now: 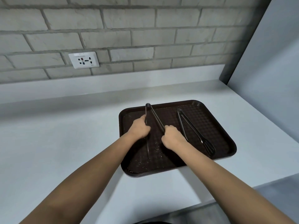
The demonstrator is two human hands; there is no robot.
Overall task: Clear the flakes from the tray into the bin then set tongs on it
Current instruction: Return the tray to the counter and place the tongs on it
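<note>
While both hands [140,128] grip black tongs [153,116], flakes [151,156] speckle the tray [224,143].

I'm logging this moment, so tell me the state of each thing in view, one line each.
tray: flat on the counter, flakes still on it
flakes: scattered on the tray's near left part
held tongs: spread open, one arm in each hand
second tongs: lying on the tray, untouched
left hand: gripping one arm
right hand: gripping the other arm

Tongs' [154,118] right arm tip hidden beneath right hand [172,137].
</note>
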